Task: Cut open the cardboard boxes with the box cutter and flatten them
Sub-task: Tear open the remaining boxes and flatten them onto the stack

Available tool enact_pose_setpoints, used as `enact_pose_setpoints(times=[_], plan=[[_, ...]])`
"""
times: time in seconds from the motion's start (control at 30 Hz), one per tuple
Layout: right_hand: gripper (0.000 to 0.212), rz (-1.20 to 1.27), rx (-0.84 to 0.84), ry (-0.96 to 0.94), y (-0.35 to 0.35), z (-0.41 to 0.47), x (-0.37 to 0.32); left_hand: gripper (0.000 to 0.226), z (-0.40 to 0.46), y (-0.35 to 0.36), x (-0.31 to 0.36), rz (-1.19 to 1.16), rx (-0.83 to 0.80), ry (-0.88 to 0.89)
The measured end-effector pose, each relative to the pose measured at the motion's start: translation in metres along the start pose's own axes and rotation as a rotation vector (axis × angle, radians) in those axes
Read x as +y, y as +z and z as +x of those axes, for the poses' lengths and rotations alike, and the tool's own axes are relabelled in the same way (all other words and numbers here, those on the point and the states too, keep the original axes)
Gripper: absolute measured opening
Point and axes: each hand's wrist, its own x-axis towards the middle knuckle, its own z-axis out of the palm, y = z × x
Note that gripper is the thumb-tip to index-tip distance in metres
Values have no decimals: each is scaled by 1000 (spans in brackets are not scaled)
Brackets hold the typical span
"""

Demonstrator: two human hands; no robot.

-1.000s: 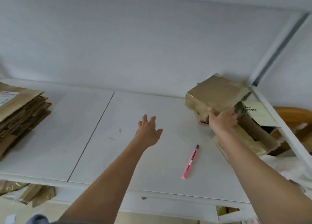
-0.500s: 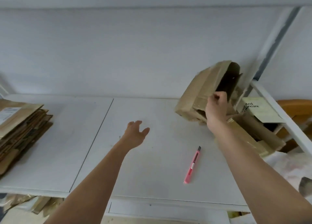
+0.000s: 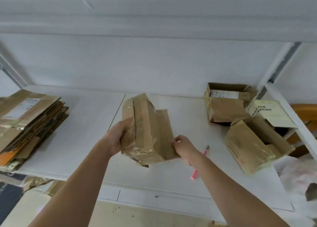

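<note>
A taped brown cardboard box point(image 3: 145, 129) is held above the middle of the white table point(image 3: 82, 124). My left hand point(image 3: 116, 137) grips its left side. My right hand point(image 3: 182, 146) holds its lower right edge by a loose flap. The pink box cutter point(image 3: 194, 174) lies on the table under my right forearm, which hides its middle. Two more opened boxes sit at the right: one point(image 3: 224, 105) at the back, one point(image 3: 252, 144) nearer the front.
A stack of flattened cardboard point(image 3: 29, 124) lies at the table's left end. A pale sheet with printed text point(image 3: 269, 112) rests at the back right. Crumpled white plastic point(image 3: 298, 172) lies at the right edge. Cardboard scraps point(image 3: 37, 184) show under the table's left side.
My right hand lifted the box off the right-hand pile and carried it to the table's middle. My left hand, open before, now grips the box's left side.
</note>
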Motion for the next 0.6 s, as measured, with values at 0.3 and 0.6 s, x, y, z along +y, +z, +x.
enact_pose_setpoints(times=[0.3,0.6], plan=[[12,-579,-26,-205,20,-13,45,54,-15,22,-55,376,272,-26],[110,-964,62,33,-42,-13,76,45,-4,39,-65,427,394,10]])
